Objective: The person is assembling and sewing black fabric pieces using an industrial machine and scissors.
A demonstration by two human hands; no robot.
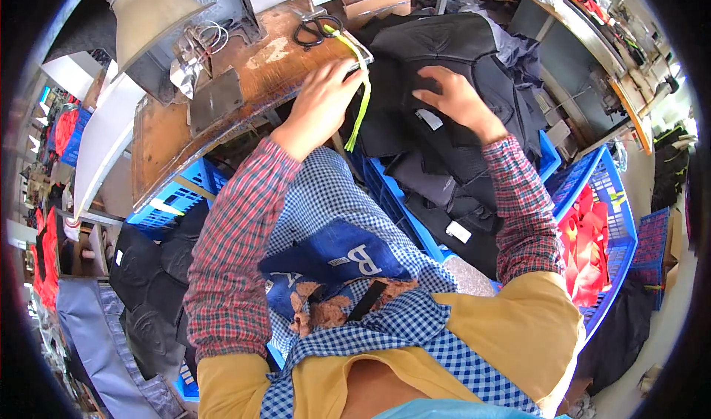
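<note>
My left hand (315, 111) lies at the edge of a worn wooden tabletop (259, 56), fingers loosely stretched. Right by its fingertips, a bright yellow-green ribbon (363, 111) hangs over the table edge; it runs up to a pair of black-handled scissors (311, 31) on the tabletop. My right hand (455, 102) hovers over or rests on a pile of black padded fabric pieces (474, 48), thumb and fingers apart with nothing between them. Whether it touches the fabric is unclear. White labels (458, 231) show on the pile, which spills over a blue plastic crate (415, 226).
A machine with a tan cone-shaped shade (152, 11) stands on the tabletop at left. Another blue crate (622, 252) at right holds red fabric strips (585, 248). More black padded pieces (152, 286) are heaped at lower left, beside a grey-blue sheet (92, 345).
</note>
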